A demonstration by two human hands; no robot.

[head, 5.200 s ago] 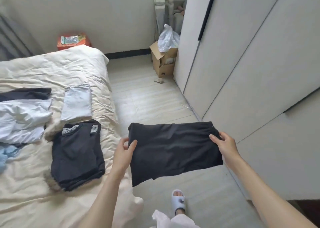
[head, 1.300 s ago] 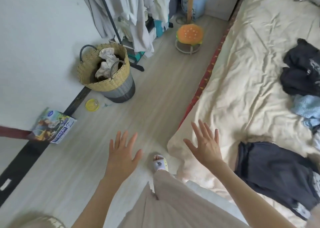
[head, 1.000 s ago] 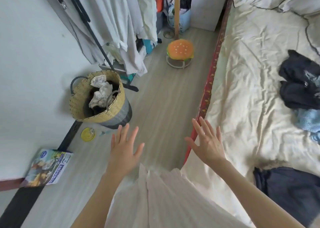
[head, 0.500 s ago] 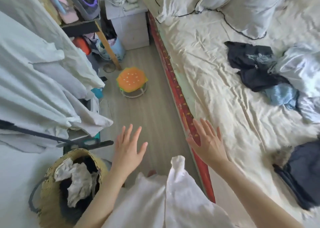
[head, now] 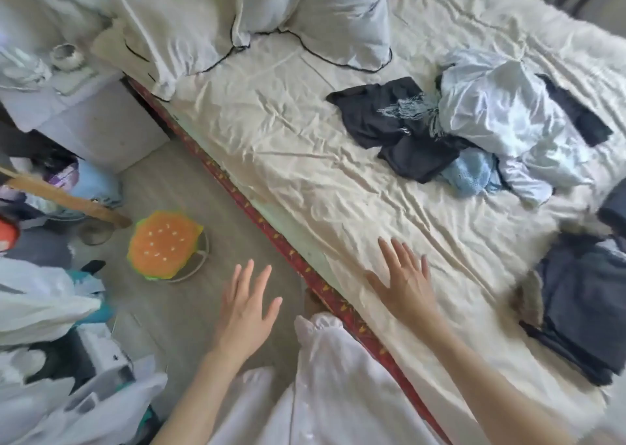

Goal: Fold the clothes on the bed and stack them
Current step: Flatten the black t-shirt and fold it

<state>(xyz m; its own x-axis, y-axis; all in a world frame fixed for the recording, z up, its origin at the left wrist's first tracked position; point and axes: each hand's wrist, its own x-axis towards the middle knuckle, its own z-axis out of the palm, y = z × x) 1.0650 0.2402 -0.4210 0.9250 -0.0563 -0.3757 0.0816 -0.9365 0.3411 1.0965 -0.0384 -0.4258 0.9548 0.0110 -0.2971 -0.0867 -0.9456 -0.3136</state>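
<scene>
Two bare hands are reaching forward with nothing in them: the left hand [head: 249,304] is hanging over the wooden floor [head: 169,173] with its fingers spread wide, and the right hand [head: 404,280] is stretching over the near edge of the bed [head: 288,139], fingers likewise splayed; whether the palm is touching the sheet cannot be told. A heap of unfolded clothes [head: 474,126], dark, white and pale blue pieces tangled together, is lying across the far right of the cream sheet, well apart from both hands. A stack of folded dark clothes [head: 582,305] is sitting at the bed's right edge, nearer the right forearm. Pillows [head: 315,14] are crowding the head of the bed, and a burger-shaped stool [head: 164,244] is standing on the floor beside the red bed border.
</scene>
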